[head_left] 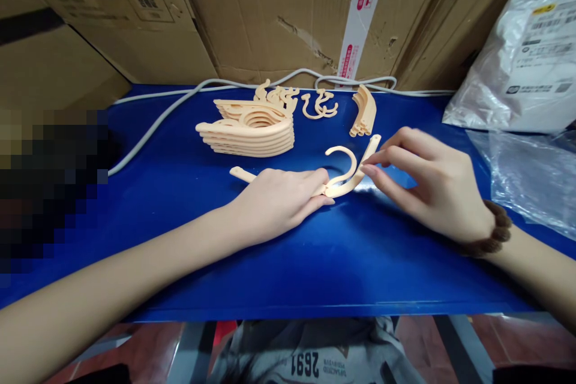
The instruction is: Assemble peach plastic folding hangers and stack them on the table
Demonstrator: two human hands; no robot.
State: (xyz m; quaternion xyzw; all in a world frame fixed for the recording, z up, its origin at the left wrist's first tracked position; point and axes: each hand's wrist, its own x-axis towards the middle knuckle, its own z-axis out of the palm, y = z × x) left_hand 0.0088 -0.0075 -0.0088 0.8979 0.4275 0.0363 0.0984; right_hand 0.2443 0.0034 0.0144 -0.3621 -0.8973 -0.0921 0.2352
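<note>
A cream plastic folding hanger [350, 185] lies just over the blue tabletop, its curved hook up and its two arms spread to either side. My left hand [288, 198] grips it near the middle joint, thumb and fingers closed around the left arm, whose end pokes out beyond the knuckles. At the right arm, my right hand [423, 177] has thumb and index finger pinched on its edge; the other fingers are loosely bent. Behind them rests a stack of cream hangers [252, 135].
Loose cream hooks [320, 105] and a bundle of curved hanger arms [363, 111] lie at the back of the blue table [288, 276]. A white cable [180, 99] runs along the cardboard boxes [279, 18]. A white plastic parcel bag [517, 66] stands at right beside clear film [531, 180].
</note>
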